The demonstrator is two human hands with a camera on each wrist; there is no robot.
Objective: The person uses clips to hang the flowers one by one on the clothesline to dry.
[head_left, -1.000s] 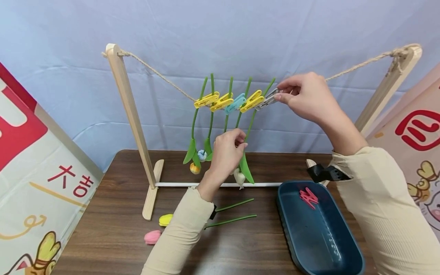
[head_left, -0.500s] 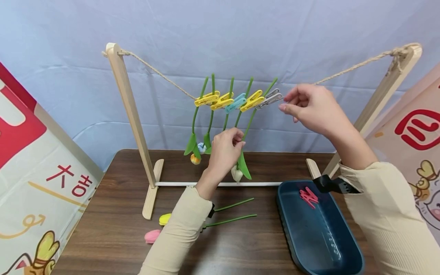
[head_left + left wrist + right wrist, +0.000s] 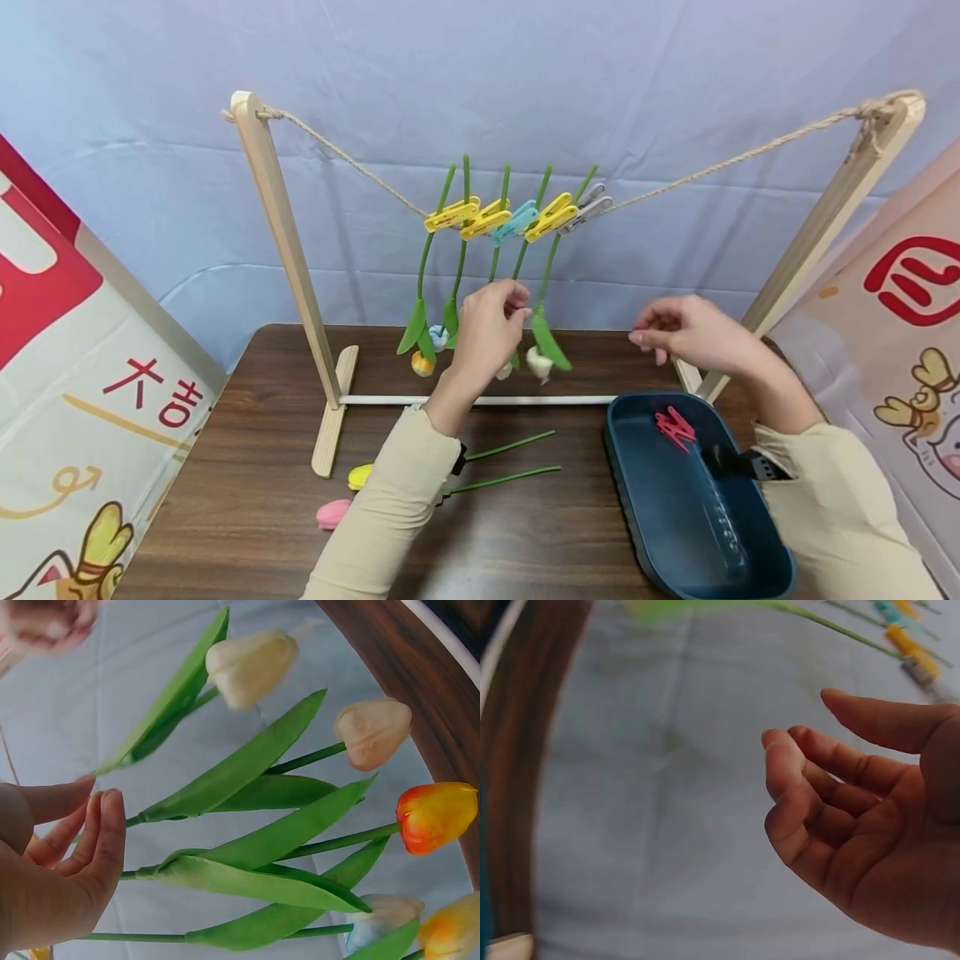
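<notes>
Several artificial tulips hang heads down from a rope (image 3: pixel 705 172), pegged by yellow, blue and grey clothespins. The grey clothespin (image 3: pixel 588 210) is rightmost, at the stem of a white tulip (image 3: pixel 539 363). My left hand (image 3: pixel 487 329) is among the hanging stems with fingers relaxed. In the left wrist view the white tulip's leaf (image 3: pixel 169 709) reaches down close to the thumb tip, and no stem shows between thumb and fingers. Over the far end of the blue-green tub, my right hand (image 3: pixel 693 333) is loosely curled around nothing, as the right wrist view also shows.
Wooden posts (image 3: pixel 288 250) with a white crossbar (image 3: pixel 555 400) carry the rope. Pink clothespins (image 3: pixel 675 428) lie in the tub (image 3: pixel 626 483) at right. A yellow tulip (image 3: pixel 360 477) and a pink tulip (image 3: pixel 332 514) lie on the table, partly behind the left forearm.
My right hand has let go of the grey clothespin and moved down and right toward the tub. The white tulip has swung right, away from my left hand, which stays nearly in place.
</notes>
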